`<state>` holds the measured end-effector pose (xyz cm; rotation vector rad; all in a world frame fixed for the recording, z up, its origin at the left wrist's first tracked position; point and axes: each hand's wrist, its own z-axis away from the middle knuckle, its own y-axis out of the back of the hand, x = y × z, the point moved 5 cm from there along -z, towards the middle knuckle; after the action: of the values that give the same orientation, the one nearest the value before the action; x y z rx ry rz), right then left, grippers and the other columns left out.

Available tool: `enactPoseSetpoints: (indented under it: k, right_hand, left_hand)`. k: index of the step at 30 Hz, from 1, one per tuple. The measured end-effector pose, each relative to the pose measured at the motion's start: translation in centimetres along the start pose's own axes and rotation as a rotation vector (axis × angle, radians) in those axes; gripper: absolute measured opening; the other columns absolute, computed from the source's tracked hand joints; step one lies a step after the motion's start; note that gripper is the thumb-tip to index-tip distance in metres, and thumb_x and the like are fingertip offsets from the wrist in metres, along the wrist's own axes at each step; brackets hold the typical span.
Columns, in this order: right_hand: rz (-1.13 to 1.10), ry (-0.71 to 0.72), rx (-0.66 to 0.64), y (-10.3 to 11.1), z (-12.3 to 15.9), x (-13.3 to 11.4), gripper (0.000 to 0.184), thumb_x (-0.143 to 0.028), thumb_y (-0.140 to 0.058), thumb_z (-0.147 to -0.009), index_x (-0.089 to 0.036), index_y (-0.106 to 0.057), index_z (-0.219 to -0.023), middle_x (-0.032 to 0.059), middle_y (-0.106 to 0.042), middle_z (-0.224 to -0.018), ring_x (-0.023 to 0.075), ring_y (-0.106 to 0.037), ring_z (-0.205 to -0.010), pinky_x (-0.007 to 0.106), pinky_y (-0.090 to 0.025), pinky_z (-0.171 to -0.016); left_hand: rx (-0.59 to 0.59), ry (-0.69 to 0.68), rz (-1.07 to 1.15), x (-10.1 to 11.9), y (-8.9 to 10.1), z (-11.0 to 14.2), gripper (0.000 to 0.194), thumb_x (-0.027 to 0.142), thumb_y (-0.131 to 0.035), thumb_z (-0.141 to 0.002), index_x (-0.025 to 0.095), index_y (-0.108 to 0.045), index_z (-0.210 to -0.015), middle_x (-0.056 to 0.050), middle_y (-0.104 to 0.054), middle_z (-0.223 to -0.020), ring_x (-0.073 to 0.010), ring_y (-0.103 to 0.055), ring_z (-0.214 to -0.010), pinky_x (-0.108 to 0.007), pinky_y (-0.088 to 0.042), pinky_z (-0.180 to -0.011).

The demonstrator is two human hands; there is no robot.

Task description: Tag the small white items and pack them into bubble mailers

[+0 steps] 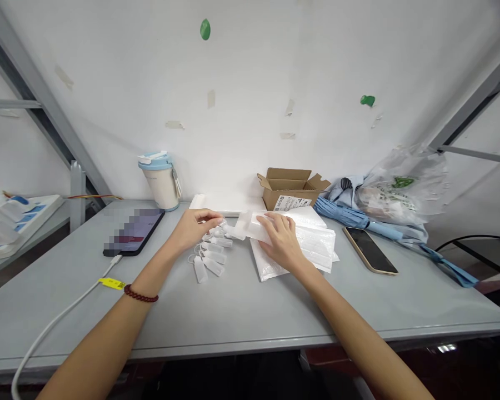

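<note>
Several small, frosted plastic bottle-shaped pieces (213,256) with thin loops lie in a row on the grey table. Above the far end of that row, my left hand (194,228) is closed, thumb and forefinger pinched at one of these pieces (232,229). My right hand (281,239) grips a translucent plastic bag (252,225), whose end reaches toward my left fingertips. Whether the pinched piece is partly inside the bag is hard to make out. White padded mailers (316,247) lie beneath and beside my right hand.
Behind the mailers stands an open cardboard box (289,186). To the right are a phone (370,250), a folded blue umbrella (350,214) and a plastic bag (404,189). At left are a cup (161,183) and a larger phone (137,233) with a white cable (66,311).
</note>
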<state>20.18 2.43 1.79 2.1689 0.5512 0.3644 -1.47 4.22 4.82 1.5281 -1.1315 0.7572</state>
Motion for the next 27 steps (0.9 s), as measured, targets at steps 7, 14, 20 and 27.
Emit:
enactPoseSetpoints:
  k: [7,14,20,27]
  right_hand:
    - [-0.010,0.014,0.007,0.0,0.1,-0.2,0.047,-0.014,-0.056,-0.075,-0.017,-0.049,-0.122,0.0163,-0.049,-0.123,0.0286,-0.044,-0.109,0.046,-0.029,-0.094]
    - [-0.036,0.033,0.020,0.2,0.1,-0.5,0.048,-0.013,-0.054,-0.075,-0.018,-0.048,-0.123,0.0162,-0.049,-0.123,0.0287,-0.044,-0.109,0.046,-0.029,-0.094]
    - [-0.056,0.062,0.046,0.4,0.0,-1.0,0.045,-0.014,-0.054,-0.077,-0.018,-0.049,-0.121,0.0146,-0.051,-0.121,0.0271,-0.045,-0.108,0.044,-0.029,-0.094]
    - [-0.064,-0.004,0.107,0.8,0.0,0.2,0.044,-0.016,-0.056,-0.077,-0.017,-0.048,-0.121,0.0149,-0.052,-0.119,0.0277,-0.045,-0.109,0.043,-0.031,-0.092]
  left_hand:
    - [0.068,0.004,-0.023,-0.2,0.4,0.0,0.029,0.041,-0.067,-0.067,0.016,-0.072,-0.081,-0.005,-0.069,-0.076,-0.0138,-0.054,-0.060,-0.026,-0.043,-0.055]
    - [0.090,-0.071,-0.026,-0.9,-0.8,0.0,0.025,0.038,-0.066,-0.069,0.016,-0.073,-0.079,-0.007,-0.072,-0.086,-0.0182,-0.061,-0.074,-0.027,-0.047,-0.062]
    - [-0.059,-0.076,0.110,-0.6,-3.6,0.7,0.024,0.034,-0.064,-0.072,0.017,-0.073,-0.086,-0.006,-0.073,-0.089,-0.0202,-0.065,-0.085,-0.031,-0.050,-0.079]
    - [0.145,-0.169,-0.328,-2.2,-1.6,-0.2,0.021,0.026,-0.052,-0.078,0.017,-0.070,-0.086,-0.007,-0.071,-0.087,-0.0202,-0.062,-0.080,-0.033,-0.049,-0.073]
